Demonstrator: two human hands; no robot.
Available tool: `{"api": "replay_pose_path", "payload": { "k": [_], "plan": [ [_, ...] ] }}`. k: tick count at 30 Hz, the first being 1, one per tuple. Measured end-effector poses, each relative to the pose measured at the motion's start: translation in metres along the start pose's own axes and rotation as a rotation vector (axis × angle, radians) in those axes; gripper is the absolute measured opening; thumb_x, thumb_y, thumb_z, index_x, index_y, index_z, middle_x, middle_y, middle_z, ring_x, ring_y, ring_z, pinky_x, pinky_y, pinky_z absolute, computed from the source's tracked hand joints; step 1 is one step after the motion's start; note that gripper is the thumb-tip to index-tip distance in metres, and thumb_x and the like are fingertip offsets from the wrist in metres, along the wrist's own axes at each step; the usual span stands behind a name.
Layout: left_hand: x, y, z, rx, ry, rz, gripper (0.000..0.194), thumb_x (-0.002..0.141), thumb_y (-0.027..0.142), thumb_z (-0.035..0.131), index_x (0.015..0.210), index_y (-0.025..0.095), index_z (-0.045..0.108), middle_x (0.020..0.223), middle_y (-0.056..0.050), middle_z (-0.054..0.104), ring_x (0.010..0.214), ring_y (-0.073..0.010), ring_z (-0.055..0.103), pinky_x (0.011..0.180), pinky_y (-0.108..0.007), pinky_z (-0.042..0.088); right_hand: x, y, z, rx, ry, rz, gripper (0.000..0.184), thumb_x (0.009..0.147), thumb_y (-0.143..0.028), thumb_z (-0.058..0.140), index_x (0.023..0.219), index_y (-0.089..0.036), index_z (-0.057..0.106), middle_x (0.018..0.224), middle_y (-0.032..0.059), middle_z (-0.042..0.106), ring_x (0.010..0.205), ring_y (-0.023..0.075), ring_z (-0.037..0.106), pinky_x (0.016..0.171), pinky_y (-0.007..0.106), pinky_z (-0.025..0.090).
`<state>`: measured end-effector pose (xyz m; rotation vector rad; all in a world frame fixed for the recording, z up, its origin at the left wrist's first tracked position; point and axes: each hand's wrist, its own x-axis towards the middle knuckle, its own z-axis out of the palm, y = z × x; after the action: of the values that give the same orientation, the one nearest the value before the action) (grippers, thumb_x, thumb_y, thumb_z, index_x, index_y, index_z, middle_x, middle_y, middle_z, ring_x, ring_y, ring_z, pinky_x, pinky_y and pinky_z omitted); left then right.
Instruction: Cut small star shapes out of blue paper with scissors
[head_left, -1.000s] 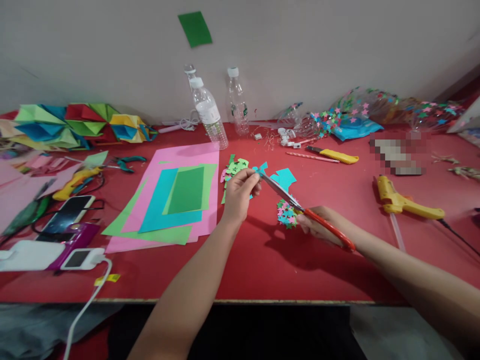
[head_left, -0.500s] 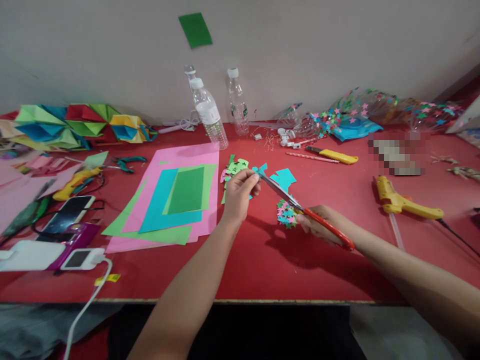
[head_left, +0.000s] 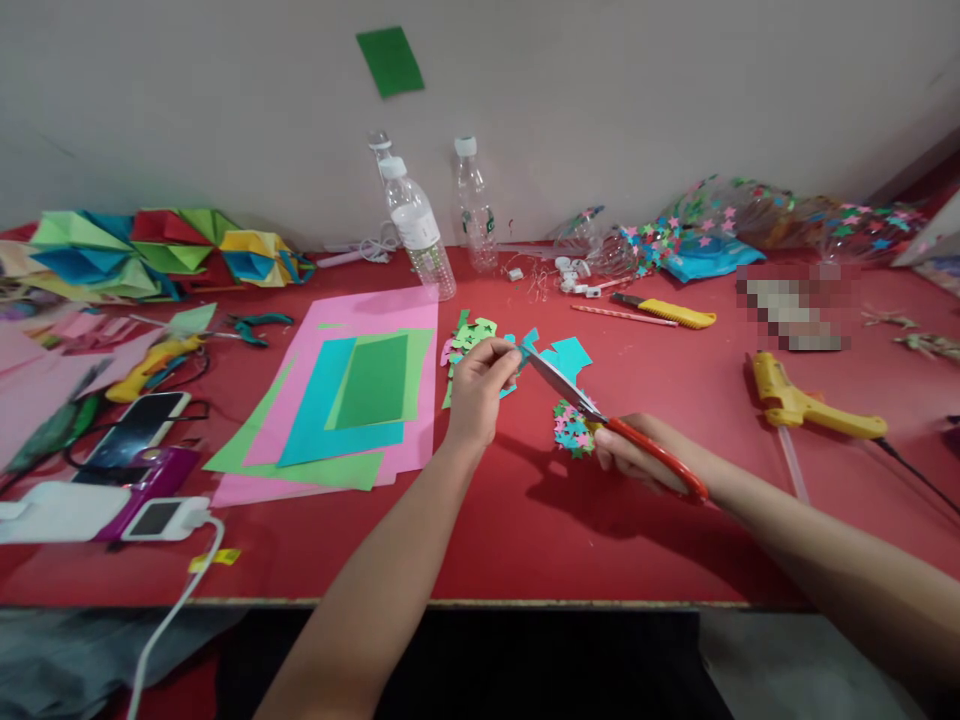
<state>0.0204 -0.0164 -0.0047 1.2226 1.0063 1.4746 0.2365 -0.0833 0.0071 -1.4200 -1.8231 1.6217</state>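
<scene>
My left hand (head_left: 480, 390) pinches a small piece of blue paper (head_left: 529, 342) between thumb and fingers. In my right hand (head_left: 645, 450) is a pair of scissors (head_left: 646, 452) with red handles, its blade tips at the blue paper. Just below the blades lies a pile of small paper stars (head_left: 574, 432) in pink, blue and green. Light green paper scraps (head_left: 474, 332) with star-shaped cutouts are behind my left hand. Beyond the scissors rest larger blue paper pieces (head_left: 571, 356).
Pink, green and blue sheets (head_left: 300, 410) overlap at left, near a phone (head_left: 139, 435) and a power strip (head_left: 135, 500). Plastic bottles (head_left: 420, 235) stand by the wall. To the right are a yellow utility knife (head_left: 675, 312) and a yellow glue gun (head_left: 817, 405).
My left fingertips and the blue paper have shifted slightly to the right against the scissor tips. My right hand has barely moved and still grips the scissors.
</scene>
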Motion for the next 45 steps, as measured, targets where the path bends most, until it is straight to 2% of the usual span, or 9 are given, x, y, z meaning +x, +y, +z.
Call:
{"api": "replay_pose_path", "payload": {
  "k": [4, 6, 8, 11, 14, 17, 29, 40, 45],
  "plan": [
    [0.001, -0.005, 0.001, 0.077, 0.041, 0.117, 0.007, 0.075, 0.024, 0.068, 0.069, 0.022, 0.065, 0.089, -0.002, 0.059, 0.088, -0.0142, 0.056, 0.076, -0.026, 0.046, 0.001, -0.001, 0.000, -0.027, -0.001, -0.035, 0.055, 0.090, -0.068, 0.041, 0.072, -0.018, 0.053, 0.040, -0.0065, 0.041, 0.034, 0.0082, 0.038, 0.039, 0.022, 0.032],
    [0.002, -0.008, 0.001, 0.073, 0.047, 0.120, 0.006, 0.076, 0.025, 0.068, 0.071, 0.022, 0.066, 0.105, -0.003, 0.060, 0.104, -0.0173, 0.056, 0.085, -0.029, 0.047, 0.001, -0.001, 0.000, -0.031, -0.003, -0.041, 0.056, 0.089, -0.070, 0.040, 0.071, -0.018, 0.052, 0.039, -0.0062, 0.041, 0.034, 0.0087, 0.039, 0.040, 0.022, 0.033],
    [0.002, -0.009, 0.002, 0.039, 0.021, 0.112, 0.006, 0.077, 0.025, 0.067, 0.073, 0.022, 0.065, 0.111, -0.004, 0.061, 0.110, -0.0184, 0.055, 0.090, -0.032, 0.045, 0.001, -0.001, 0.000, -0.025, -0.015, -0.049, 0.057, 0.090, -0.070, 0.039, 0.071, -0.018, 0.053, 0.038, -0.0060, 0.042, 0.034, 0.0089, 0.039, 0.040, 0.022, 0.032],
    [0.000, -0.010, 0.003, -0.024, -0.027, 0.084, 0.006, 0.079, 0.025, 0.065, 0.074, 0.022, 0.064, 0.097, -0.002, 0.063, 0.099, -0.0159, 0.057, 0.087, -0.029, 0.044, 0.000, 0.001, -0.001, -0.007, -0.029, -0.068, 0.057, 0.091, -0.069, 0.038, 0.073, -0.018, 0.054, 0.038, -0.0062, 0.042, 0.033, 0.0088, 0.039, 0.040, 0.022, 0.032],
    [-0.002, -0.009, 0.004, -0.045, -0.018, 0.061, 0.006, 0.080, 0.025, 0.064, 0.074, 0.023, 0.063, 0.076, 0.002, 0.056, 0.077, -0.0125, 0.052, 0.075, -0.025, 0.043, -0.001, 0.002, 0.000, 0.007, -0.038, -0.074, 0.056, 0.092, -0.068, 0.038, 0.074, -0.017, 0.054, 0.038, -0.0063, 0.042, 0.033, 0.0086, 0.039, 0.040, 0.021, 0.032],
    [-0.005, -0.008, 0.006, -0.034, 0.003, 0.043, 0.007, 0.080, 0.025, 0.063, 0.073, 0.022, 0.062, 0.070, 0.003, 0.050, 0.068, -0.0112, 0.046, 0.068, -0.024, 0.040, 0.000, 0.003, 0.003, 0.037, -0.029, -0.054, 0.057, 0.090, -0.070, 0.039, 0.073, -0.017, 0.054, 0.037, -0.0065, 0.042, 0.032, 0.0084, 0.038, 0.039, 0.021, 0.031],
    [-0.005, -0.004, 0.010, -0.198, -0.007, -0.068, 0.007, 0.072, 0.020, 0.064, 0.067, 0.021, 0.060, 0.064, 0.003, 0.049, 0.063, -0.0096, 0.045, 0.064, -0.024, 0.039, -0.001, -0.005, 0.013, 0.077, 0.016, 0.007, 0.061, 0.080, -0.078, 0.044, 0.069, -0.019, 0.051, 0.039, -0.0080, 0.038, 0.031, 0.0076, 0.037, 0.036, 0.022, 0.031],
    [-0.005, -0.009, 0.008, -0.148, -0.039, -0.046, 0.010, 0.077, 0.022, 0.065, 0.068, 0.021, 0.060, 0.068, 0.003, 0.052, 0.068, -0.0098, 0.048, 0.070, -0.024, 0.040, -0.001, -0.003, 0.013, 0.074, 0.033, 0.011, 0.055, 0.085, -0.072, 0.043, 0.070, -0.019, 0.049, 0.038, -0.0082, 0.038, 0.031, 0.0073, 0.036, 0.037, 0.022, 0.031],
    [-0.005, -0.011, 0.008, -0.164, -0.061, -0.031, 0.010, 0.078, 0.021, 0.065, 0.069, 0.020, 0.061, 0.069, 0.003, 0.052, 0.070, -0.0097, 0.047, 0.071, -0.023, 0.038, -0.001, -0.003, 0.015, 0.123, 0.048, 0.082, 0.055, 0.082, -0.074, 0.046, 0.067, -0.020, 0.047, 0.038, -0.0085, 0.037, 0.029, 0.0066, 0.033, 0.033, 0.020, 0.027]
  ]
}}
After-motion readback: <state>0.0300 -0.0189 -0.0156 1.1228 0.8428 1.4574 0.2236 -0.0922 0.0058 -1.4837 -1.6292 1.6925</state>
